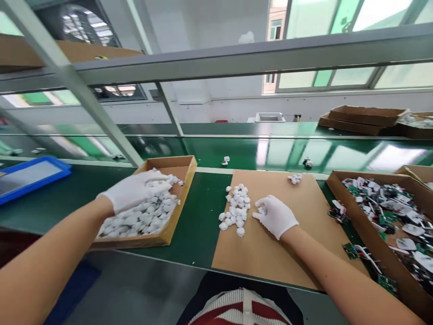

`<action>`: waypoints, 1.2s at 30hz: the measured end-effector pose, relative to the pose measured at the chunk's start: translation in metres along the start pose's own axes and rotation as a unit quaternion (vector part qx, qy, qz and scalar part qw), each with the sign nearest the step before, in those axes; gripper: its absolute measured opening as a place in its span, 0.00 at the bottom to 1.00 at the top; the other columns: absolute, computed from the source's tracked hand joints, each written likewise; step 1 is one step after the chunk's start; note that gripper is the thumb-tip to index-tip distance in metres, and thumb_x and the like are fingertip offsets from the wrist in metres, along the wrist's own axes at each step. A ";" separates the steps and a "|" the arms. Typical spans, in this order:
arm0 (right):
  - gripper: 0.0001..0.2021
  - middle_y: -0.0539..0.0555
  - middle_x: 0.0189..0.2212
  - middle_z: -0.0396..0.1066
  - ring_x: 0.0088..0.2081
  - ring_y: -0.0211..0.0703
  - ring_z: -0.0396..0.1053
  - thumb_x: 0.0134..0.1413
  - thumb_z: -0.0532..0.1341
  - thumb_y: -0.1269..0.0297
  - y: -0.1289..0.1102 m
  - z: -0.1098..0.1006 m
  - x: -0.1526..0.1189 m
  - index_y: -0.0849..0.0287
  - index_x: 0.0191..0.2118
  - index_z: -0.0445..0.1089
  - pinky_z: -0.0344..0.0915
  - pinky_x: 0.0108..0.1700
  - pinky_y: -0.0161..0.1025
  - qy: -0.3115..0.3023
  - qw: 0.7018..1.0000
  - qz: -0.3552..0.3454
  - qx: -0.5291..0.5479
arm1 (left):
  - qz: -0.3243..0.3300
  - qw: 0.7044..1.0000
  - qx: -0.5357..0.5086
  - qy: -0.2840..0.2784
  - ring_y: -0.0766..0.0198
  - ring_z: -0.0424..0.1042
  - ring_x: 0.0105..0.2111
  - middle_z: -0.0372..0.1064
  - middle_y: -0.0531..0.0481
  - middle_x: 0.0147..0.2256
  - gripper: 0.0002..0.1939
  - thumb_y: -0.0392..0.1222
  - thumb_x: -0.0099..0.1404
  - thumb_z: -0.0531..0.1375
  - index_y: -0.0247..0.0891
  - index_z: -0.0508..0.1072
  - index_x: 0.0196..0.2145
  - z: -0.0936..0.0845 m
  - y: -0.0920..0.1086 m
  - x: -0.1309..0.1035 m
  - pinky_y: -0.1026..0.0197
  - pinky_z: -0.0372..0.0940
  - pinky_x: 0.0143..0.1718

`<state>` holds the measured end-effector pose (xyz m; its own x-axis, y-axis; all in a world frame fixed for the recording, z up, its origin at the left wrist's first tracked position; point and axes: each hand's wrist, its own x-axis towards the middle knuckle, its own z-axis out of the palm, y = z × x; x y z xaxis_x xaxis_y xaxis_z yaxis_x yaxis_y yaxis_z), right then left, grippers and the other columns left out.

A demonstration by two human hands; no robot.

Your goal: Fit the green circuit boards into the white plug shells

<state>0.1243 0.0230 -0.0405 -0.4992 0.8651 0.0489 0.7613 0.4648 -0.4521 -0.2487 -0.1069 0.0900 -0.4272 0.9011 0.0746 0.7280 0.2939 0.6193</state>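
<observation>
My left hand, in a white glove, reaches over a shallow cardboard box at left. Its fingers are stretched out over small white rounded pieces that fill much of the box; what lies beneath the palm is hidden. On a brown cardboard sheet, my right hand, also gloved in white, rests just right of a loose pile of the same white pieces. Its fingers are loosely curled, the thumb apart from them, and no piece shows between them. A smaller cluster of white pieces lies farther back on the sheet.
At right stands a cardboard box of circuit boards with wires and white parts; some boards lie beside it. A blue tray is at far left. Metal posts rise behind the bench. More cardboard trays sit at the back right.
</observation>
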 end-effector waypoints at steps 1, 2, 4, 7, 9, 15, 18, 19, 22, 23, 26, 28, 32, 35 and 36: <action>0.10 0.55 0.39 0.71 0.40 0.47 0.70 0.59 0.63 0.60 -0.002 -0.001 0.000 0.54 0.45 0.76 0.63 0.41 0.41 0.002 0.999 -0.030 -0.032 | 0.014 0.999 0.026 -0.043 0.44 0.69 0.56 0.80 0.50 0.49 0.19 0.48 0.48 0.72 0.44 0.83 0.39 -0.003 -0.013 -0.021 0.51 0.56 0.63; 0.09 0.56 0.39 0.71 0.40 0.48 0.70 0.61 0.61 0.61 -0.003 -0.001 -0.001 0.55 0.44 0.76 0.62 0.41 0.41 0.004 0.996 -0.065 -0.066 | 0.012 0.998 0.034 -0.052 0.42 0.69 0.56 0.80 0.50 0.48 0.19 0.48 0.46 0.73 0.45 0.84 0.38 -0.004 -0.025 -0.042 0.51 0.56 0.63; 0.10 0.57 0.37 0.71 0.40 0.49 0.69 0.65 0.57 0.62 -0.007 -0.001 -0.003 0.56 0.41 0.77 0.62 0.42 0.42 -0.003 0.985 -0.121 -0.120 | 0.007 0.999 0.042 -0.032 0.42 0.69 0.57 0.79 0.50 0.50 0.14 0.54 0.54 0.68 0.48 0.84 0.37 0.003 -0.044 -0.080 0.51 0.57 0.62; 0.11 0.57 0.36 0.71 0.40 0.49 0.70 0.64 0.58 0.59 -0.006 0.004 -0.005 0.55 0.36 0.77 0.63 0.41 0.41 -0.004 0.985 -0.131 -0.116 | 0.003 0.996 0.085 -0.019 0.44 0.75 0.47 0.80 0.46 0.44 0.17 0.59 0.61 0.62 0.47 0.83 0.39 0.028 -0.063 -0.118 0.50 0.66 0.50; 0.10 0.55 0.36 0.71 0.39 0.47 0.71 0.62 0.59 0.57 -0.001 0.008 -0.003 0.52 0.36 0.77 0.65 0.41 0.41 -0.006 0.991 -0.122 -0.057 | 0.029 0.992 0.109 0.056 0.46 0.75 0.44 0.80 0.43 0.42 0.17 0.57 0.63 0.61 0.43 0.82 0.39 0.047 -0.069 -0.130 0.50 0.66 0.47; 0.18 0.56 0.36 0.71 0.37 0.49 0.72 0.63 0.53 0.50 0.020 0.019 0.007 0.49 0.38 0.79 0.70 0.44 0.46 0.011 0.985 -0.173 0.001 | 0.043 0.967 0.150 0.201 0.48 0.73 0.38 0.76 0.42 0.31 0.17 0.57 0.58 0.66 0.39 0.80 0.30 0.079 -0.074 -0.128 0.48 0.66 0.42; 0.20 0.58 0.38 0.71 0.39 0.50 0.72 0.63 0.51 0.50 0.026 0.022 0.007 0.51 0.42 0.78 0.71 0.47 0.49 0.021 0.981 -0.192 0.010 | 0.044 0.963 0.141 0.224 0.50 0.73 0.36 0.75 0.44 0.29 0.16 0.56 0.57 0.67 0.41 0.79 0.27 0.080 -0.075 -0.128 0.49 0.66 0.41; 0.20 0.58 0.39 0.71 0.40 0.51 0.72 0.63 0.51 0.51 0.026 0.022 0.006 0.51 0.43 0.79 0.71 0.48 0.49 0.020 0.980 -0.196 0.012 | 0.042 0.962 0.139 0.230 0.50 0.73 0.36 0.74 0.44 0.29 0.15 0.56 0.56 0.68 0.41 0.79 0.27 0.079 -0.077 -0.130 0.49 0.66 0.41; 0.20 0.57 0.37 0.71 0.39 0.50 0.73 0.62 0.52 0.52 0.020 0.021 0.003 0.49 0.48 0.78 0.71 0.46 0.48 0.022 0.983 -0.180 -0.003 | 0.047 0.962 0.123 0.240 0.49 0.73 0.38 0.74 0.45 0.30 0.14 0.54 0.55 0.69 0.41 0.77 0.28 0.075 -0.084 -0.139 0.47 0.67 0.43; 0.20 0.57 0.37 0.71 0.39 0.51 0.73 0.62 0.52 0.53 0.016 0.019 0.001 0.49 0.50 0.77 0.72 0.45 0.48 0.031 0.986 -0.163 -0.015 | 0.057 0.962 0.116 0.239 0.49 0.73 0.39 0.74 0.45 0.31 0.13 0.53 0.54 0.70 0.41 0.77 0.28 0.073 -0.085 -0.144 0.47 0.68 0.45; 0.17 0.56 0.36 0.73 0.40 0.52 0.74 0.61 0.52 0.56 0.001 0.013 -0.003 0.49 0.47 0.76 0.71 0.41 0.47 0.066 0.991 -0.099 -0.061 | 0.104 0.948 0.105 0.280 0.45 0.73 0.49 0.76 0.42 0.43 0.14 0.47 0.56 0.69 0.42 0.78 0.40 0.078 -0.078 -0.159 0.43 0.66 0.54; 0.15 0.57 0.38 0.74 0.42 0.52 0.74 0.61 0.52 0.57 -0.004 0.010 -0.003 0.50 0.39 0.76 0.70 0.42 0.47 0.062 0.992 -0.074 -0.076 | 0.128 0.919 0.108 0.357 0.41 0.65 0.59 0.71 0.38 0.54 0.22 0.43 0.59 0.67 0.41 0.74 0.52 0.091 -0.060 -0.167 0.39 0.60 0.62; 0.15 0.56 0.43 0.77 0.45 0.51 0.75 0.61 0.52 0.55 0.001 0.008 0.002 0.50 0.37 0.76 0.71 0.46 0.48 0.005 0.996 -0.078 -0.037 | 0.259 0.918 0.055 0.295 0.47 0.64 0.62 0.68 0.40 0.58 0.26 0.41 0.64 0.63 0.44 0.67 0.59 0.134 -0.001 -0.171 0.44 0.60 0.63; 0.16 0.56 0.43 0.78 0.45 0.52 0.76 0.57 0.55 0.51 0.011 0.007 0.003 0.51 0.40 0.76 0.71 0.49 0.49 -0.022 0.997 -0.074 0.021 | 0.338 0.932 0.038 0.122 0.49 0.63 0.62 0.67 0.40 0.60 0.28 0.47 0.64 0.63 0.40 0.66 0.61 0.165 0.043 -0.153 0.48 0.62 0.61; 0.17 0.56 0.42 0.79 0.44 0.53 0.76 0.55 0.56 0.49 0.013 0.006 0.002 0.52 0.40 0.76 0.71 0.50 0.49 -0.030 0.996 -0.071 0.041 | 0.346 0.934 0.048 0.069 0.49 0.62 0.63 0.66 0.40 0.60 0.29 0.50 0.64 0.63 0.39 0.66 0.60 0.174 0.055 -0.144 0.50 0.61 0.61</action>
<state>0.1303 0.0299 -0.0516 -0.6248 0.7781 0.0643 0.6464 0.5617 -0.5164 -0.0542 -0.1653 -0.0228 0.1029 0.8380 0.5358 0.8977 -0.3103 0.3129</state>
